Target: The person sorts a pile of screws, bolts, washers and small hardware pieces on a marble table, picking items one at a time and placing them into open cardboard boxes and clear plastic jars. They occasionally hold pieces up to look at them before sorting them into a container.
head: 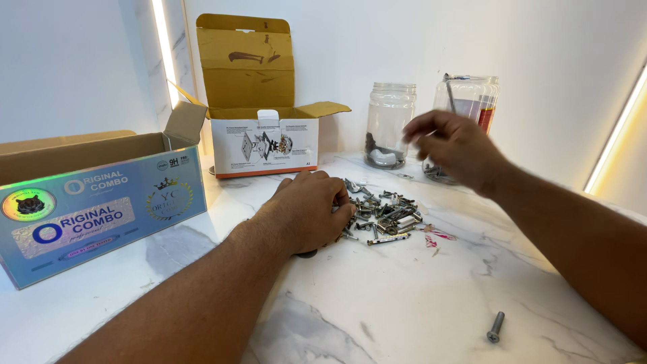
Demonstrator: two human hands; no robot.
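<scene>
- The pile of screws [384, 216] sits mid-way across the white marble surface [404, 303], and that's my landmark for everything else.
- Left hand [306, 209] rests palm-down at the pile's left edge, fingers curled into the hardware. Can't tell whether that grip is pinching anything.
- Right hand [455, 145] hovers above and behind the pile, right of it, in front of the ribbed jar [468, 114]. It's blurry, so can't tell if the grip is closed on something.
- A round clear jar [389, 125] stands just behind the pile.
- An open white-and-orange carton [263, 138] is behind the pile to the left.
- A shiny holographic box [101, 209] lies well left of the pile.
- One lone bolt [496, 326] lies well apart, nearer than the pile and to its right.
</scene>
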